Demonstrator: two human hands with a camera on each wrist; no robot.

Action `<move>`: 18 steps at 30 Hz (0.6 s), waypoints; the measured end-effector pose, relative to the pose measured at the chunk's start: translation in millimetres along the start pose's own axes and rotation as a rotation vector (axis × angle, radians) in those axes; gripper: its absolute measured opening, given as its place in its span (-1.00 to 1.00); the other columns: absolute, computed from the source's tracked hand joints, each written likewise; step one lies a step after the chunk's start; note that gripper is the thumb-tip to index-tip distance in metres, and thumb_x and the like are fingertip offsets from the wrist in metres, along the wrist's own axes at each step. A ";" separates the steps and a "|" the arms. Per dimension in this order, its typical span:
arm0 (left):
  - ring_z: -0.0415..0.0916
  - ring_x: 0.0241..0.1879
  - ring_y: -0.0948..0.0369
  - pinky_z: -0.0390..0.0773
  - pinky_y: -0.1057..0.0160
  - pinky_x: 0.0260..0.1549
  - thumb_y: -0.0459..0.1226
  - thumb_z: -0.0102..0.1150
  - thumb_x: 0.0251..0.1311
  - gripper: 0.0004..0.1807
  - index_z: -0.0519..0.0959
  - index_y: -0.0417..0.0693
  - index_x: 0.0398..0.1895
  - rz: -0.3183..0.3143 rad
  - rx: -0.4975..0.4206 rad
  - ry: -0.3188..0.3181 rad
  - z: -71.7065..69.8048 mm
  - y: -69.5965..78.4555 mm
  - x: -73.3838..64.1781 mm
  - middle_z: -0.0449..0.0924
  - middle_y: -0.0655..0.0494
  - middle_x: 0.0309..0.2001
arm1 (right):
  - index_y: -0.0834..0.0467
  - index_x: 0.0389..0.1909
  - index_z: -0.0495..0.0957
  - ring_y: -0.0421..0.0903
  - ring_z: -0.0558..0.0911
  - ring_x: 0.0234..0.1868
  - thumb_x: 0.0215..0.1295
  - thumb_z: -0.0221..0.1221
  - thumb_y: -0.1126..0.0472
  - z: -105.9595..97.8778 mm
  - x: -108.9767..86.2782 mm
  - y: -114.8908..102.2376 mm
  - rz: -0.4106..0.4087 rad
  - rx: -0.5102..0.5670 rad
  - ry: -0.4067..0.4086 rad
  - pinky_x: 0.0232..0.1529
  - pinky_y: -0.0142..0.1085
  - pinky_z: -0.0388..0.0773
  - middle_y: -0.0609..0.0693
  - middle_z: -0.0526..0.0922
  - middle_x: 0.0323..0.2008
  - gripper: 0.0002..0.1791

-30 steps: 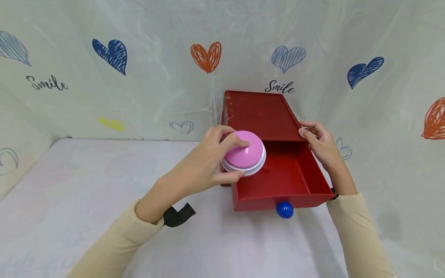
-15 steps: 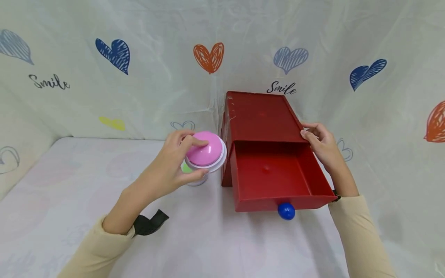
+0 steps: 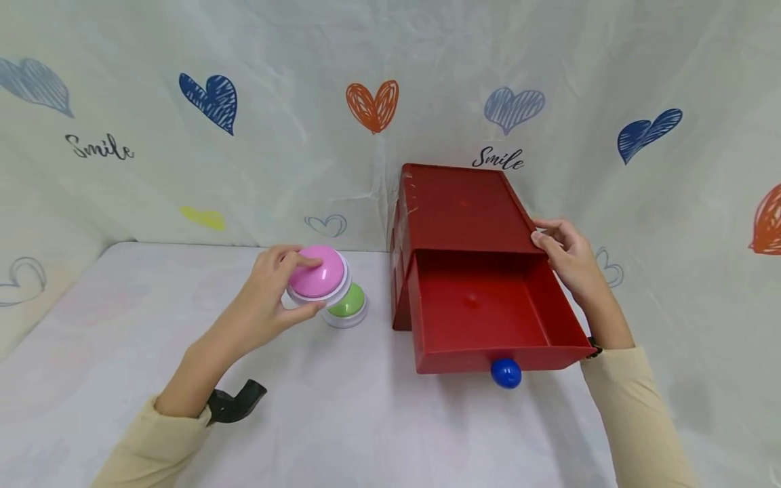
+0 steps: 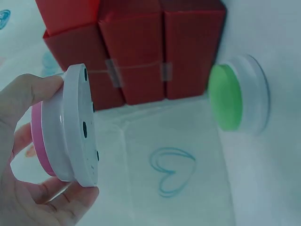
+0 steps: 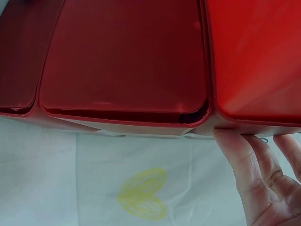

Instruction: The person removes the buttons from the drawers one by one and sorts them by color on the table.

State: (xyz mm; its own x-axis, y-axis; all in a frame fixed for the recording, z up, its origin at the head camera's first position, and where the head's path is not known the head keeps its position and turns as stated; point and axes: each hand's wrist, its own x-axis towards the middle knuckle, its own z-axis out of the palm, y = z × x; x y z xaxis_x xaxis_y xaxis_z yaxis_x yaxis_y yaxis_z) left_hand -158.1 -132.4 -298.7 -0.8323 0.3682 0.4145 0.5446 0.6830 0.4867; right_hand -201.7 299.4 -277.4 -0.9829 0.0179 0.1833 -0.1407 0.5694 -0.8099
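Note:
My left hand (image 3: pixel 256 295) holds a round pink push button (image 3: pixel 318 272) with a white base, thumb and fingers around its rim, raised above the table. The left wrist view shows its white underside with dark holes. Behind and below it, a green push button (image 3: pixel 349 301) with a white base sits on the table, partly covered by the pink one. A red drawer cabinet (image 3: pixel 466 203) stands to the right, its top drawer (image 3: pixel 482 305) pulled out and bare inside. My right hand (image 3: pixel 570 261) rests on the cabinet's upper right edge, fingers (image 5: pixel 244 165) against its side.
A blue knob (image 3: pixel 506 373) sticks out from the drawer front. The white-covered table (image 3: pixel 342 407) meets a pale curtain (image 3: pixel 293 135) printed with hearts behind the cabinet. A dark strap (image 3: pixel 234 403) hangs at my left wrist.
My left hand has carried the pink button left, from over the drawer to beside the cabinet. The green button has come into sight. My right hand stays on the cabinet edge.

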 end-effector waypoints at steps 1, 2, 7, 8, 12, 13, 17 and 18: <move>0.18 0.15 -0.12 0.50 -0.11 -0.06 -0.30 0.35 -0.03 -0.49 0.41 -0.14 0.02 -0.007 -0.001 -0.003 -0.1 -2.6 -1.1 0.29 -0.23 0.13 | 0.06 0.25 0.29 -0.31 0.48 -0.19 0.38 -0.08 -0.05 -0.3 -0.2 0.3 0.000 -0.003 0.000 -0.25 -0.57 0.47 -0.28 0.45 -0.20 -0.51; 0.18 0.15 -0.13 0.50 -0.12 -0.06 -0.30 0.35 -0.03 -0.49 0.41 -0.14 0.02 -0.015 -0.002 -0.007 -0.3 -5.2 -2.0 0.29 -0.23 0.13 | 0.07 0.25 0.29 -0.31 0.48 -0.19 0.38 -0.08 -0.05 -0.8 -0.5 0.7 -0.001 -0.004 0.000 -0.25 -0.58 0.47 -0.28 0.45 -0.20 -0.51; 0.19 0.13 -0.14 0.48 -0.14 -0.05 -0.32 0.36 -0.04 -0.49 0.40 -0.14 0.02 -0.039 0.010 -0.018 0.2 -21.5 -7.2 0.30 -0.24 0.11 | 0.08 0.27 0.26 -0.34 0.49 -0.18 0.38 -0.08 -0.05 -1.7 -1.9 3.0 -0.002 -0.007 -0.007 -0.25 -0.61 0.49 -0.29 0.44 -0.18 -0.49; 0.19 0.12 -0.14 0.47 -0.14 -0.05 -0.32 0.36 -0.04 -0.48 0.40 -0.14 0.03 -0.043 0.014 -0.022 0.4 -25.0 -8.1 0.30 -0.23 0.10 | 0.08 0.27 0.25 -0.35 0.49 -0.18 0.38 -0.08 -0.05 -1.8 -1.9 3.1 -0.003 -0.006 -0.008 -0.25 -0.61 0.49 -0.29 0.44 -0.18 -0.49; 0.20 0.11 -0.15 0.45 -0.16 -0.05 -0.32 0.35 -0.03 -0.48 0.38 -0.14 0.02 -0.056 0.022 -0.030 1.7 -37.7 -11.3 0.30 -0.26 0.07 | 0.10 0.28 0.24 -0.36 0.50 -0.19 0.39 -0.08 -0.05 -1.5 -1.7 1.8 -0.005 -0.003 -0.012 -0.26 -0.62 0.50 -0.29 0.43 -0.18 -0.48; 0.20 0.10 -0.16 0.44 -0.16 -0.05 -0.33 0.35 -0.04 -0.48 0.38 -0.14 0.02 -0.061 0.024 -0.034 2.1 -40.0 -12.0 0.30 -0.27 0.07 | 0.10 0.28 0.24 -0.36 0.50 -0.19 0.39 -0.08 -0.05 -1.5 -1.5 1.5 -0.006 -0.001 -0.013 -0.26 -0.62 0.50 -0.29 0.44 -0.18 -0.48; 0.21 0.09 -0.20 0.43 -0.18 -0.04 -0.33 0.35 -0.04 -0.48 0.36 -0.16 0.01 -0.080 0.019 -0.047 4.9 -49.2 -14.2 0.30 -0.30 0.06 | 0.09 0.26 0.26 -0.36 0.50 -0.20 0.39 -0.08 -0.04 -0.7 -1.0 1.3 -0.013 0.004 -0.011 -0.26 -0.62 0.50 -0.30 0.45 -0.19 -0.50; 0.21 0.10 -0.20 0.43 -0.19 -0.04 -0.33 0.35 -0.04 -0.48 0.36 -0.17 0.01 -0.088 0.014 -0.051 5.5 -51.3 -14.6 0.30 -0.31 0.06 | 0.08 0.26 0.27 -0.37 0.50 -0.21 0.39 -0.08 -0.03 -0.5 -0.8 1.3 -0.016 0.006 -0.010 -0.26 -0.62 0.49 -0.30 0.45 -0.20 -0.51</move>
State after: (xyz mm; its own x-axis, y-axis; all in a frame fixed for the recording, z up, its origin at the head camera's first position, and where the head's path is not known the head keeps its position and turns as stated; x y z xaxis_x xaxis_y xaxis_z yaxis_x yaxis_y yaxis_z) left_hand -174.5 -169.3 -333.9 -0.8812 0.3379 0.3306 0.4680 0.7228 0.5085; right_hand -201.0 300.6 -278.3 -0.9817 0.0008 0.1906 -0.1569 0.5644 -0.8104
